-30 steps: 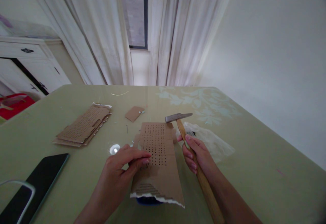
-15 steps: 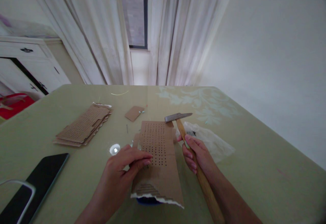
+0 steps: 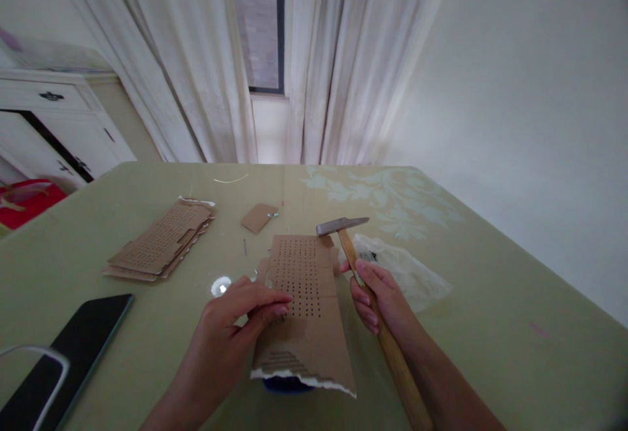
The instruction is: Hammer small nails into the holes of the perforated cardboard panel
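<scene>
A piece of brown cardboard point(image 3: 314, 346) with rows of small punched holes lies before me, its near edge torn and white. It rests on something blue point(image 3: 287, 385), mostly hidden beneath it. My left hand point(image 3: 245, 316) pinches a nail point(image 3: 283, 318) against the cardboard near the left end of the nearest row of holes; only a dark sliver shows below the fingertips. My right hand point(image 3: 380, 293) grips the wooden handle of a hammer point(image 3: 392, 352). The metal head hovers or rests by the cardboard's far right corner; contact is unclear.
Left on the table point(image 3: 490, 365) lies a stack of perforated cardboard pieces point(image 3: 159, 241). A black tablet-like device point(image 3: 69, 352) with a white cable is nearer. Farther off are a small cardboard square point(image 3: 258, 218) and a loose nail point(image 3: 244, 246). A clear plastic bag point(image 3: 402, 271) lies right.
The cardboard has shifted very slightly, and my left fingertips have moved a touch left and down. The hammer stays almost where it was in my right hand.
</scene>
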